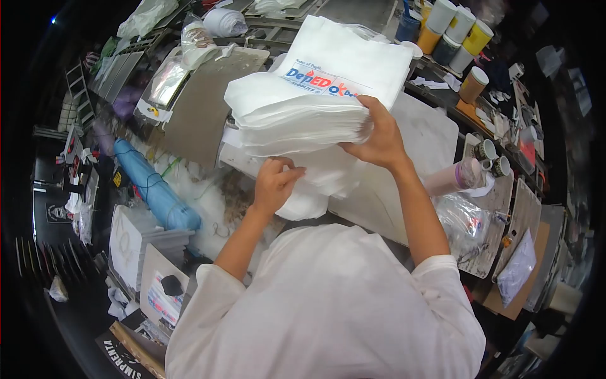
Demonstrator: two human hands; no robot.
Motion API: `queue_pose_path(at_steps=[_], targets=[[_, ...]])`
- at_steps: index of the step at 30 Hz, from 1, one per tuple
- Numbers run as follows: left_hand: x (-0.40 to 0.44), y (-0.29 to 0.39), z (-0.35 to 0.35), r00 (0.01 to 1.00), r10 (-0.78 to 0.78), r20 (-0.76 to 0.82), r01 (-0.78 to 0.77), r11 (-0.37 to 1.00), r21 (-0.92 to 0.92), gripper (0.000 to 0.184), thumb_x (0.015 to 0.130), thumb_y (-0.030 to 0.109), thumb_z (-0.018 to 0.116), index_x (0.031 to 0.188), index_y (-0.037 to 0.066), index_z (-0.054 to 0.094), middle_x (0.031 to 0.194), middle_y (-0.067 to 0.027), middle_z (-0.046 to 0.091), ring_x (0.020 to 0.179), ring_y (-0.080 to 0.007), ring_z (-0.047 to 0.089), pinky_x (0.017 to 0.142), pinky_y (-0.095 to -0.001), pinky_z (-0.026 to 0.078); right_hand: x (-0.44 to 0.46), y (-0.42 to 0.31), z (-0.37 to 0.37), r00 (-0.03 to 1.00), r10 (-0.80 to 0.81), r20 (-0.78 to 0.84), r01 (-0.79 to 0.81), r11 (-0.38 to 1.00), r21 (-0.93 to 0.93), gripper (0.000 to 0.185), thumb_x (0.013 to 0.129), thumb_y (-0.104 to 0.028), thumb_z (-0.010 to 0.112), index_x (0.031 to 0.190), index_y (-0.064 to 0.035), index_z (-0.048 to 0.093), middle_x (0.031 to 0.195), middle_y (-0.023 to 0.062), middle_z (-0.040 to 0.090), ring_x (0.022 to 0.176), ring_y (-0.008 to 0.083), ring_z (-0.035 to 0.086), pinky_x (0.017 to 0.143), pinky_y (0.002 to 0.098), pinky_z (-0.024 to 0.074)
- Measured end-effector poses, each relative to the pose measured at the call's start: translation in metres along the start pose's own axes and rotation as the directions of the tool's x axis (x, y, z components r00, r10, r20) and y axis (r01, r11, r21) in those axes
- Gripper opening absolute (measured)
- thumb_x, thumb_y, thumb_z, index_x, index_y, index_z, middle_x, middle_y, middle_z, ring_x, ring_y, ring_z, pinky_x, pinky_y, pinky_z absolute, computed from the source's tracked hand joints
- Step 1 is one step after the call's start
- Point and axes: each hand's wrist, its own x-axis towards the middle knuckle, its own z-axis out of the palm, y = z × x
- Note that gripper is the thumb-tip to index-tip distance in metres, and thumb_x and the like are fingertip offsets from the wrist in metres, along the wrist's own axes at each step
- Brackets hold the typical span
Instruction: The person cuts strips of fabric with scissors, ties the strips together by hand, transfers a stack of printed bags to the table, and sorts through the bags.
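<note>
A thick stack of white fabric sheets (303,120) lies bent in front of me, its many edges fanned toward me. The top sheet carries a red and blue "DepED" print. My right hand (382,136) grips the stack's right edge, thumb below and fingers on top. Just under the front edges is my left hand (276,183), its fingers curled in a pinch against the white material; whether a sheet edge is between them I cannot make out. More white sheets (325,180) hang beneath the stack, between both hands.
A grey board (205,107) is on the left, and a pale board (420,139) lies under the stack's right side. Ink containers (454,31) line the back right. A blue wrapped roll (154,183) lies left, and a plastic-wrapped bundle (464,218) sits at the right.
</note>
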Motion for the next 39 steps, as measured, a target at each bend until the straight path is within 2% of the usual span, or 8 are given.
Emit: queue_pose_path(at_steps=[8,11,13,23,25,28,34,39], targets=[[0.003,-0.004,-0.005,0.986,0.068,0.155,-0.053,0.994,-0.099,0.021,0.074,0.006,0.077,0.093,0.015,0.077,0.090,-0.0008,0.066,0.079,-0.0223,0.057,0.072,-0.0369,0.044,0.000,0.003,0.000,0.999,-0.037,-0.017,0.037,0.999,-0.009,0.084,0.057,-0.019,0.092,0.130,-0.0066,0.050,0.118,0.0161,0.064,0.108,0.0325,0.064,0.093,0.0392,0.0510],[0.010,-0.008,-0.001,0.989,0.141,0.045,-0.138,0.989,-0.051,0.019,0.074,-0.001,0.073,0.089,0.010,0.075,0.087,-0.0035,0.066,0.078,-0.0241,0.060,0.070,-0.0367,0.045,-0.002,0.002,0.000,1.000,-0.018,-0.009,0.018,1.000,0.006,0.085,0.057,-0.019,0.093,0.129,-0.0062,0.050,0.119,0.0165,0.063,0.109,0.0331,0.064,0.094,0.0394,0.0505],[0.027,0.007,0.000,0.968,0.095,-0.231,-0.097,0.995,0.005,0.014,0.071,-0.004,0.072,0.081,0.006,0.069,0.079,-0.0062,0.063,0.070,-0.0271,0.058,0.064,-0.0368,0.045,-0.005,0.003,-0.002,0.999,-0.033,-0.001,0.033,0.999,0.001,0.087,0.056,-0.018,0.093,0.131,-0.0065,0.049,0.120,0.0166,0.063,0.110,0.0337,0.063,0.094,0.0397,0.0503],[0.027,0.035,0.006,0.938,-0.071,-0.340,0.060,0.997,-0.041,0.014,0.072,0.002,0.078,0.078,0.002,0.065,0.077,-0.0082,0.063,0.069,-0.0269,0.059,0.061,-0.0342,0.046,-0.009,0.002,0.014,0.991,-0.102,-0.088,0.106,0.993,0.044,0.090,0.054,-0.008,0.086,0.134,-0.0122,0.045,0.115,0.0166,0.060,0.109,0.0391,0.058,0.093,0.0437,0.0480],[0.011,0.029,0.005,0.998,0.033,-0.046,-0.040,0.986,-0.164,0.018,0.071,0.006,0.081,0.087,0.004,0.072,0.084,-0.0092,0.067,0.076,-0.0268,0.062,0.066,-0.0344,0.049,-0.008,0.000,0.013,0.993,-0.088,-0.083,0.090,0.996,0.022,0.090,0.055,-0.007,0.085,0.135,-0.0112,0.044,0.118,0.0169,0.060,0.110,0.0372,0.060,0.092,0.0421,0.0495],[0.001,0.018,0.012,0.996,-0.020,0.086,0.031,0.991,-0.130,0.021,0.072,0.007,0.080,0.092,0.007,0.076,0.088,-0.0100,0.068,0.083,-0.0272,0.063,0.073,-0.0350,0.051,-0.007,0.002,0.012,0.995,-0.078,-0.059,0.079,0.997,0.006,0.092,0.055,-0.006,0.084,0.137,-0.0099,0.043,0.121,0.0172,0.060,0.110,0.0349,0.062,0.092,0.0400,0.0511],[-0.005,-0.006,0.025,0.954,-0.195,0.229,0.279,0.860,-0.426,0.011,0.072,0.006,0.081,0.083,0.004,0.077,0.087,-0.0078,0.071,0.084,-0.0226,0.063,0.076,-0.0341,0.051,-0.005,0.000,0.008,0.998,-0.048,-0.040,0.049,0.999,0.023,0.092,0.055,-0.007,0.084,0.137,-0.0083,0.044,0.120,0.0173,0.061,0.109,0.0344,0.063,0.091,0.0388,0.0513],[0.005,-0.013,0.027,0.923,-0.182,0.339,0.332,0.824,-0.460,0.012,0.072,0.004,0.081,0.083,0.003,0.077,0.087,-0.0080,0.071,0.082,-0.0210,0.063,0.076,-0.0338,0.051,-0.004,-0.002,0.007,0.997,-0.058,-0.052,0.059,0.998,0.027,0.089,0.055,-0.007,0.084,0.136,-0.0079,0.047,0.120,0.0169,0.062,0.109,0.0342,0.063,0.092,0.0386,0.0514]])
